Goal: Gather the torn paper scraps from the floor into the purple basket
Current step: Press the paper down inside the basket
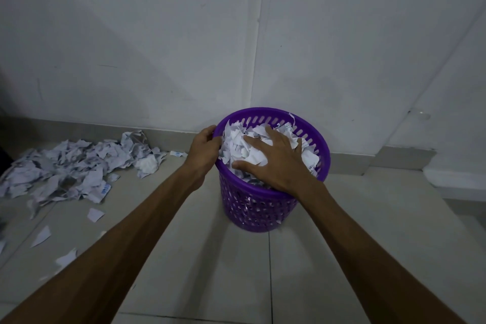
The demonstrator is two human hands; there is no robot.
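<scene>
Two hands (203,150) (278,159), one purple basket (260,208)

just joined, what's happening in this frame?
A person is clearing torn paper into a purple basket standing by the wall. The left hand grips the basket's rim, while the right hand presses flat, fingers spread, on the scraps in the basket, which reach about rim level. A large pile of scraps lies on the tiled floor to the left, with loose pieces nearer the camera.

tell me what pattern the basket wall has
Solid purple plastic basket pierced with rows of small oval slots, right up to the rim; it shows best in the head view.
</scene>
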